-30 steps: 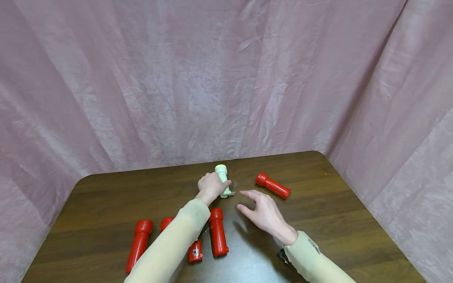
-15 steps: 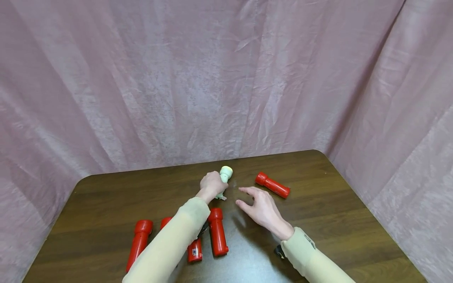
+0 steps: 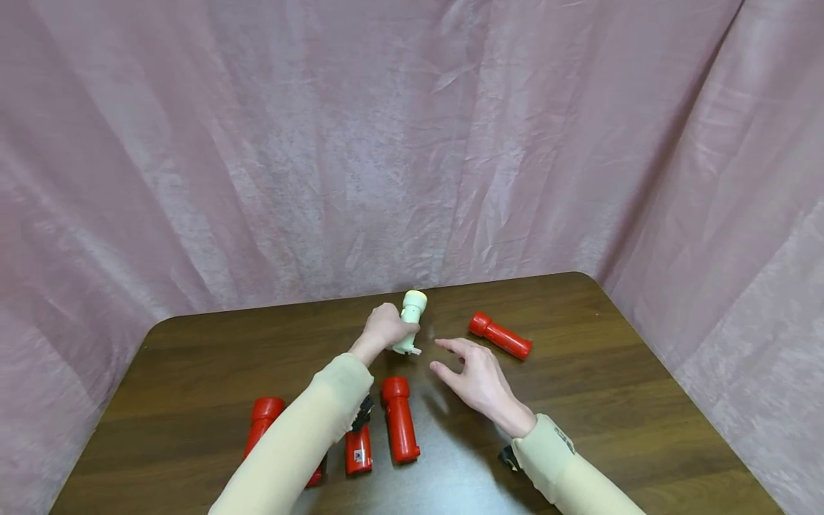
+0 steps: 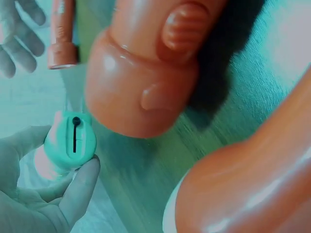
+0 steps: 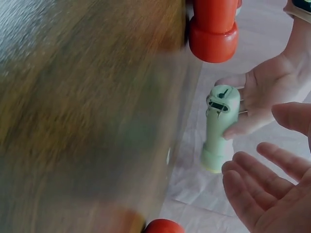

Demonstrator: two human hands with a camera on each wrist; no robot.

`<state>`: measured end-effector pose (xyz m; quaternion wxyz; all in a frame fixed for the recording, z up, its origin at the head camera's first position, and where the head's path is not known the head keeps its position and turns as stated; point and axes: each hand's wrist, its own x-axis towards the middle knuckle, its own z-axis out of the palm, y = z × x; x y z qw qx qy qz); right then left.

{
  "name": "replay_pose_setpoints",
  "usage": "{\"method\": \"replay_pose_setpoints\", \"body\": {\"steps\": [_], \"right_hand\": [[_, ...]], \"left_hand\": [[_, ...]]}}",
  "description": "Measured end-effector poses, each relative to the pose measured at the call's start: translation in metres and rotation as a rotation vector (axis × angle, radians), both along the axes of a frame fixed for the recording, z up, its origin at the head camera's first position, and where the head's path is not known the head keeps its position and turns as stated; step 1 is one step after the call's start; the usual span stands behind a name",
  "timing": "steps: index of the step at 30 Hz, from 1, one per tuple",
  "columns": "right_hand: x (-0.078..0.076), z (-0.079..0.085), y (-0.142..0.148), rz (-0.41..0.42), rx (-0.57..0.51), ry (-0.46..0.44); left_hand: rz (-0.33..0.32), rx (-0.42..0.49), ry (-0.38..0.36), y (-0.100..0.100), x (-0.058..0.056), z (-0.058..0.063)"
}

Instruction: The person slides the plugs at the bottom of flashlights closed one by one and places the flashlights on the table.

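Pale green torch (image 3: 410,322): one, in the left hand (image 3: 384,327), over the far part of the wooden table (image 3: 631,400), at 10 o'clock of the right hand (image 3: 479,379); lamp end towards 12, slotted tail (image 4: 75,141) towards 6; seemingly lifted. Left hand: thumb and fingers curled round the barrel, presumably because that narrower part suits a grip better than the wide lamp end and leaves the prongs (image 3: 416,351), pointing to about 3, unobstructed. Right hand: thumb and fingers well parted, nothing held, perhaps spread to stay clear of the held item. Small red torch (image 3: 500,336): lying at 1 o'clock of the right hand, lamp end towards 10, untouched. Nearest red torch (image 3: 400,422): at 6 o'clock of the green one. Half-hidden red torch (image 3: 358,450): at 7, partly behind the beige sleeve (image 3: 296,436). Outermost red torch (image 3: 260,423): at 8, likewise part covered. Lamp ends in this nearer group, where visible, face roughly 12, suggesting a deliberate row. Further red beside the sleeve: cannot tell whether separate.
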<state>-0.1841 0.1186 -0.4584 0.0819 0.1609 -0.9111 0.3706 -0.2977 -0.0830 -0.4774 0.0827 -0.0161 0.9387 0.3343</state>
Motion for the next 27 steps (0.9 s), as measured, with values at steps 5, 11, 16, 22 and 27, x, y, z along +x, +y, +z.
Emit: {"method": "replay_pose_setpoints", "body": {"steps": [5, 11, 16, 22, 27], "right_hand": [[0.001, 0.000, -0.001, 0.014, -0.028, 0.051], [0.004, 0.001, -0.001, 0.047, -0.093, 0.129], [0.011, 0.005, 0.001, 0.061, -0.110, 0.196], [0.020, 0.011, 0.003, 0.076, -0.104, 0.306], [0.024, 0.015, 0.005, 0.094, -0.111, 0.385]], "left_hand": [[0.065, 0.239, -0.136, 0.003, 0.033, 0.048], [0.086, 0.429, -0.159, -0.002, 0.046, 0.055], [0.075, 0.511, -0.162, 0.000, 0.058, 0.059], [0.032, 0.618, -0.169, 0.006, 0.079, 0.069], [0.009, 0.681, -0.149, 0.009, 0.091, 0.076]]}}
